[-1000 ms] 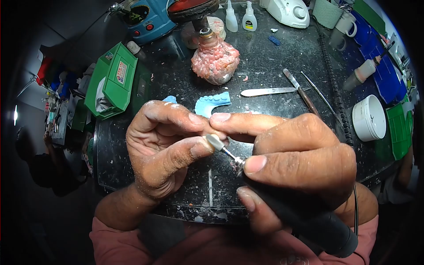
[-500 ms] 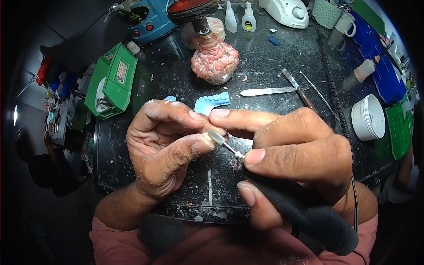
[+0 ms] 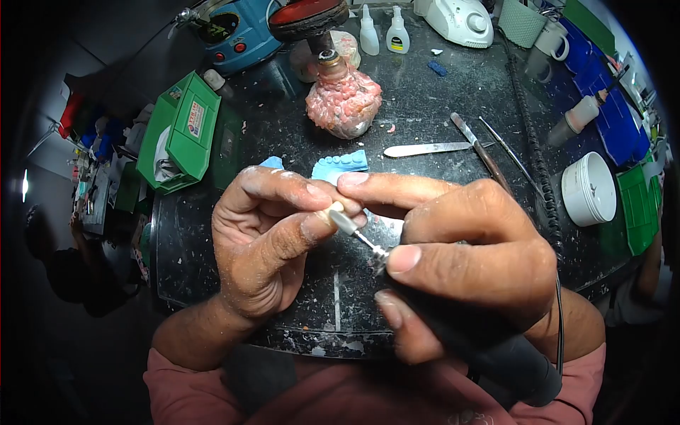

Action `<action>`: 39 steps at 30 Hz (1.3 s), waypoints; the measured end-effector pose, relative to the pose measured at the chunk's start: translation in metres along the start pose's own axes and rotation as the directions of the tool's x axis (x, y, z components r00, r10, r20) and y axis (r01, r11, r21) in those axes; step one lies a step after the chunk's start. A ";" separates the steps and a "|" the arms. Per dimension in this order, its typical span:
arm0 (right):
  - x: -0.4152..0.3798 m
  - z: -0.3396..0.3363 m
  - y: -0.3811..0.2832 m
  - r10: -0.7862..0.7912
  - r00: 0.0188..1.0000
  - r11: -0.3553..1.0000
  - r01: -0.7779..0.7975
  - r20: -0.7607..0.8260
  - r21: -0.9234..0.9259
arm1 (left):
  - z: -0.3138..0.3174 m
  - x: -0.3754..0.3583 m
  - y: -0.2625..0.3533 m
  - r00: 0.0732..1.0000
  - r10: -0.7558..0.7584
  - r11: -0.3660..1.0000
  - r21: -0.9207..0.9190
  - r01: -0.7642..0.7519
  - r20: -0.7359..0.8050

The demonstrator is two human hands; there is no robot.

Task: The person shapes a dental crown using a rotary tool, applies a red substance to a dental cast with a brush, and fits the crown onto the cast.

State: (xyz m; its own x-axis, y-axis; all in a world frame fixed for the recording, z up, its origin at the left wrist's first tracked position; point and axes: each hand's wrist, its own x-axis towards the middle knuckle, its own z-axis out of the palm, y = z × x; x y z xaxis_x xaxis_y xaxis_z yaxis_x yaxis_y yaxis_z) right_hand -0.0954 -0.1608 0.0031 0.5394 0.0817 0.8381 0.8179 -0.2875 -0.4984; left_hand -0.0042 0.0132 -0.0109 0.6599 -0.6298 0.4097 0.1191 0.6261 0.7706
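Between thumb and fingertips, my left hand [image 3: 269, 234] pinches a small whitish artificial tooth [image 3: 336, 207], mostly covered by the fingers. My right hand [image 3: 474, 255] is wrapped round a black rotary handpiece [image 3: 510, 361]. Its pale tapered grinding bit [image 3: 343, 222] touches or nearly touches the tooth. The right index fingertip rests against the left fingers. Just beyond the hands lies a light blue dental cast [image 3: 340, 164] with a row of teeth. A second blue piece [image 3: 272, 163] is partly hidden behind the left hand.
A wax-covered burner [image 3: 345, 103] stands ahead. A scalpel handle [image 3: 425, 149] and thin tools lie right of centre. A green bin [image 3: 202, 134] is at left, a white tub [image 3: 589, 188] at right. Two small bottles [image 3: 398, 35] and a white control unit [image 3: 457, 21] stand behind.
My left hand has turned slightly and moved a little right, showing more of the tooth. The handpiece and right hand have shifted slightly left and down.
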 end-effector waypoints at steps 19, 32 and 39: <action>0.000 -0.010 0.012 0.019 1.000 0.960 -0.024 -0.018 -0.278 | 0.017 -0.014 -0.001 0.988 -0.142 0.984 -0.115 0.134 -0.066; 0.013 -0.011 -0.002 0.234 0.958 0.908 -0.154 0.167 -0.389 | 0.016 -0.009 -0.001 0.999 0.005 0.995 0.102 -0.001 -0.044; 0.007 -0.014 -0.005 0.203 0.977 0.921 -0.168 0.067 -0.352 | 0.011 -0.010 0.000 0.993 0.088 0.972 0.214 -0.102 0.073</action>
State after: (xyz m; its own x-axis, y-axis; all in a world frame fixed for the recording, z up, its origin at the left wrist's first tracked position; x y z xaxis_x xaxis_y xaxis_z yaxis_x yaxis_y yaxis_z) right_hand -0.0988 -0.1723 0.0150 0.7064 0.0848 0.7027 0.5925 -0.6140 -0.5215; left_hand -0.0190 0.0147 -0.0102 0.6119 -0.6040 0.5106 -0.1103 0.5741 0.8113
